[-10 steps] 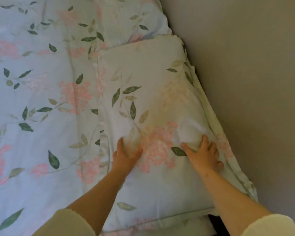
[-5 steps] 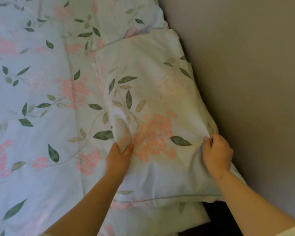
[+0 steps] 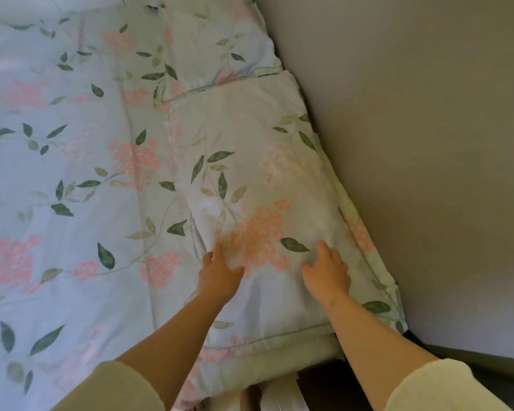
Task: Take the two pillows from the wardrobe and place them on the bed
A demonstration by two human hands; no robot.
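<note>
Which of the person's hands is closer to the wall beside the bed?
Right. The right hand rests on the pillow toward the wall; the left hand rests on the pillow's other side, toward the middle of the bed, farther from the wall.

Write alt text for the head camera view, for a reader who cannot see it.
A person's left hand and right hand rest open on a floral pillow lying on a bed with matching floral bedding. A plain wall runs along the pillow's right side.
</note>
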